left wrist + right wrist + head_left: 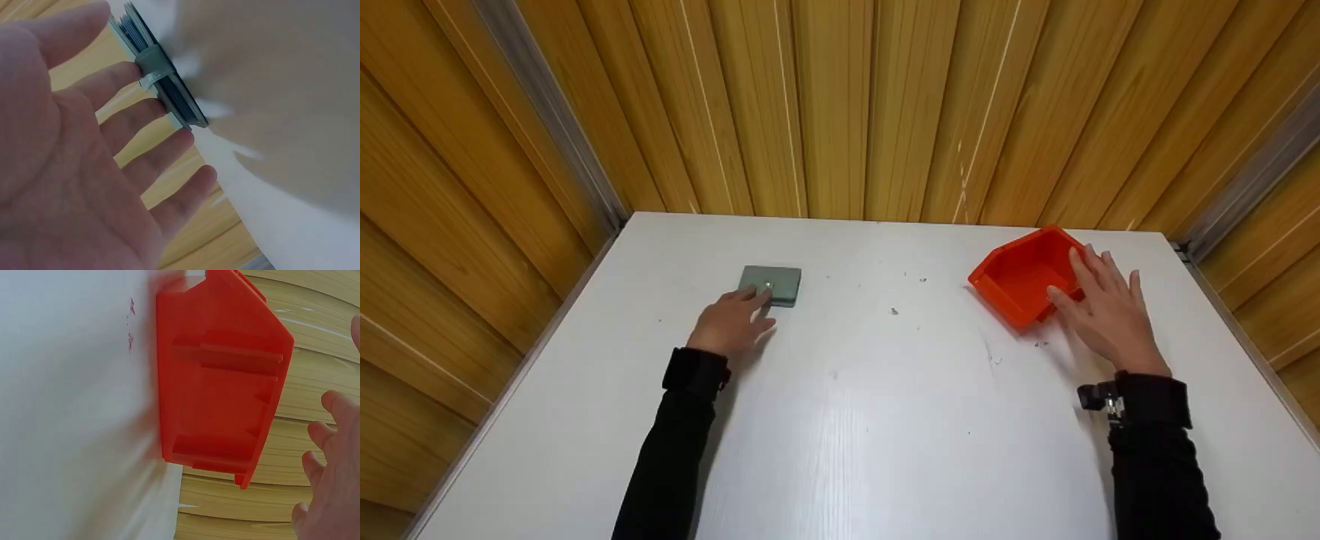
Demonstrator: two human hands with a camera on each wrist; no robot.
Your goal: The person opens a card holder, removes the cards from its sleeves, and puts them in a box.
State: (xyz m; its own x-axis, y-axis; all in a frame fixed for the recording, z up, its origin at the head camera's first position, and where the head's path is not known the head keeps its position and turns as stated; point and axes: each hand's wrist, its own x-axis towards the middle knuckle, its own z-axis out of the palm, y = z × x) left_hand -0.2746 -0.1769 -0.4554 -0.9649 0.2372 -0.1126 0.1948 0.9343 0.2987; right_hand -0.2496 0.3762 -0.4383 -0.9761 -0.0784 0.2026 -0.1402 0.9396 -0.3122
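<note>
Touching the small grey-green wallet (786, 277) with its fingertips, the left hand (727, 324) is holding its fingers out nearly straight. It is not gripping anything. The wallet is lying flat on the left part of the white table (885, 420), with its shiny snap (769, 286) facing up. A strap (153, 61) is wrapping round the edge nearest the hand, probably keeping the thin layers inside from slipping out. The fingers are meeting that same edge, maybe because it is the easiest side to get at.

Over on the right, the right hand (1110, 319) is spreading its fingers wide beside the red bin (1003, 301). From above, its fingers are covering some of the bin's right side, but the right wrist view is showing a gap, so that hand is holding nothing. The bin is sitting at a slant near the table's far right corner, with its hollow side facing up. It is standing well apart from the wallet, perhaps giving each hand its own room.

No brand, label or word is showing clearly enough to read. The dark specks (894, 310) on the table are looking like scuffs, not letters.
</note>
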